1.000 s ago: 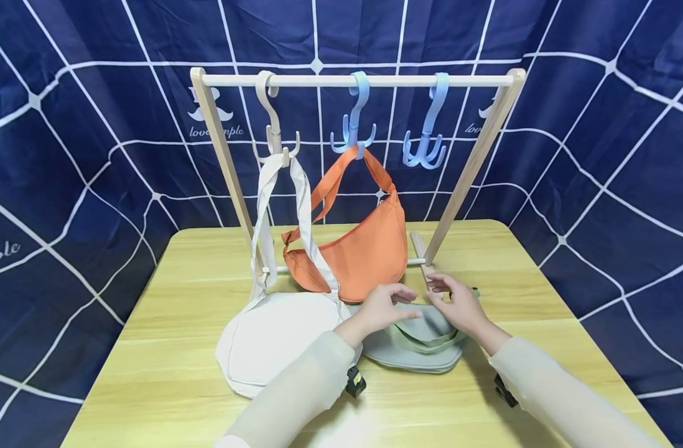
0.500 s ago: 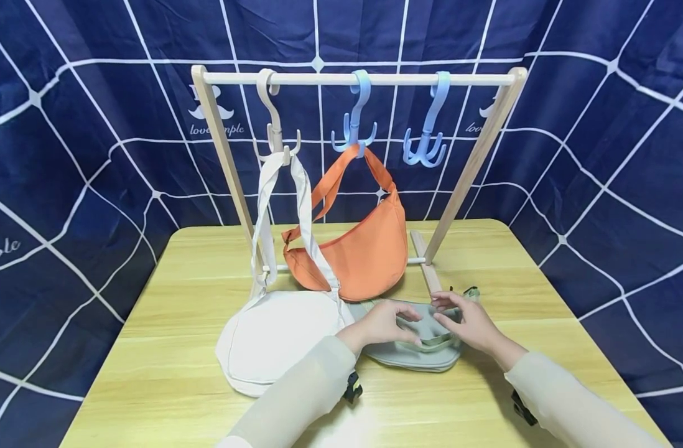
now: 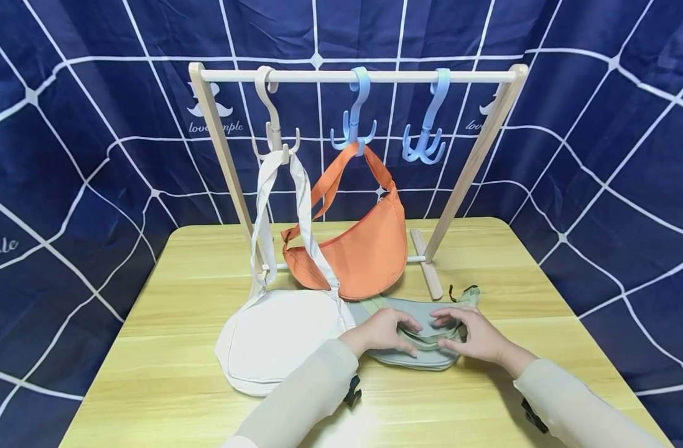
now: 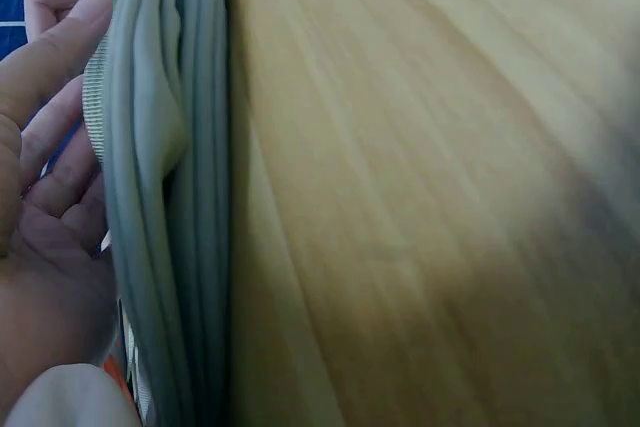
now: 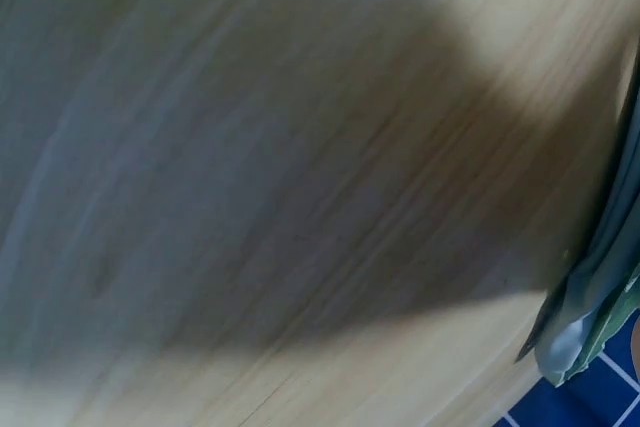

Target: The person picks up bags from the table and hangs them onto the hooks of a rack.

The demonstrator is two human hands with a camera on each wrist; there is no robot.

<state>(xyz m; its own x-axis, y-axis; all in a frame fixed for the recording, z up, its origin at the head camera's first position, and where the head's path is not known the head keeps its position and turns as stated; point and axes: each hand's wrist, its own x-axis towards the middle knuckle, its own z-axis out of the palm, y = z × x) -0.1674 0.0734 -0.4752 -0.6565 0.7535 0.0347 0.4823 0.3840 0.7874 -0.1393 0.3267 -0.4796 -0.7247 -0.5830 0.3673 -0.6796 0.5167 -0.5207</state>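
Observation:
A grey-green shoulder bag (image 3: 431, 359) lies flat on the table, its webbing strap (image 3: 425, 341) looped over the top. My left hand (image 3: 383, 331) is over the bag's left part, thumb and fingers curved and spread on either side of the strap. In the left wrist view that hand (image 4: 50, 237) is right beside the strap and the folded edge of the bag (image 4: 140, 197). Over the right part, my right hand (image 3: 481, 335) has its thumb and fingers parted around the strap. The right wrist view catches only an end of the bag (image 5: 605, 247).
A wooden rack (image 3: 319, 76) stands behind. Its off-white hook (image 3: 274, 137) carries the strap of a white bag (image 3: 285, 339) resting on the table (image 3: 168, 373). An orange bag (image 3: 358, 264) hangs from the middle blue hook (image 3: 354, 130); another blue hook (image 3: 424, 146) hangs at right.
Both hands have come down closer to the bag, the right one also shifting right and toward the person. More of the bag's far right end now shows.

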